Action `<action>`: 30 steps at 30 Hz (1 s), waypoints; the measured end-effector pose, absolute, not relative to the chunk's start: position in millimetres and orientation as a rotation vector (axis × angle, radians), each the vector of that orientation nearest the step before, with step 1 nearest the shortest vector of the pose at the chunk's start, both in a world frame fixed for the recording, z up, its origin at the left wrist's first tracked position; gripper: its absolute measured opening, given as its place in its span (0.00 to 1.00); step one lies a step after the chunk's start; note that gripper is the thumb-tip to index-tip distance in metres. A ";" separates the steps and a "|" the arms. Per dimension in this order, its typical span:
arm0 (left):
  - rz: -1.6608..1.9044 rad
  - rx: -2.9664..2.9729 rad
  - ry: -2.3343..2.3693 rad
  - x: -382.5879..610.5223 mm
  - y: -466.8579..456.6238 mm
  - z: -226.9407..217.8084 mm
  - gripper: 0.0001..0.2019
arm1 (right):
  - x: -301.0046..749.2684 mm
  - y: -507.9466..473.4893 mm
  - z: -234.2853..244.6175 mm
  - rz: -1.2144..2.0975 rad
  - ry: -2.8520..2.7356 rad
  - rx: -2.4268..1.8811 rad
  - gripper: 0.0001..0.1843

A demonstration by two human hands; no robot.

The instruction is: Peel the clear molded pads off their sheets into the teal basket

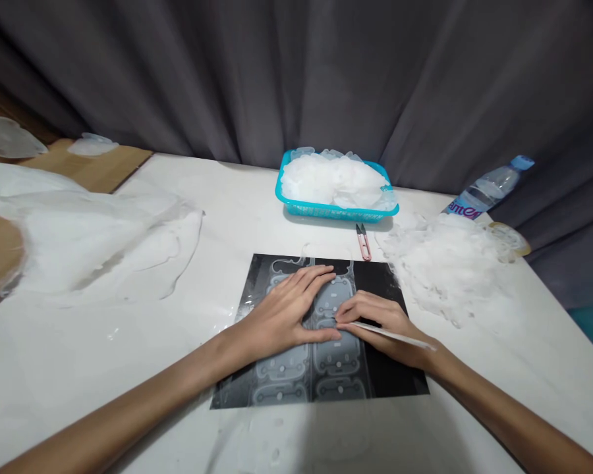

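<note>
A black mat lies on the white table in front of me, covered by a clear plastic sheet of moulded shapes. My left hand rests flat on that sheet with its fingers stretched out, pressing it down. My right hand is closed in a pinch on a thin white stick-like tool, whose tip touches the sheet beside my left thumb.
A turquoise basket heaped with clear plastic pieces stands at the back. Small pink snips lie before it. A pile of plastic scraps and a water bottle sit right. Loose clear film spreads left.
</note>
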State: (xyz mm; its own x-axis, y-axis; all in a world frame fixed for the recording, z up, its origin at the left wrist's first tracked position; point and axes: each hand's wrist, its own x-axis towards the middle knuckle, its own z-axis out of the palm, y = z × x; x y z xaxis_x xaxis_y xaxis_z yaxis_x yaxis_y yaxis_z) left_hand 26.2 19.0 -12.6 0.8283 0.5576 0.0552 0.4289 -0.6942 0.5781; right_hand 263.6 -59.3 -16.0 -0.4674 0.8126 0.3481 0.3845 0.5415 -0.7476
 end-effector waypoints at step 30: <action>0.245 2.398 0.714 23.2 19.1 -20.3 0.59 | 313.5 26.5 17.6 0.123 -1.727 -1.369 0.11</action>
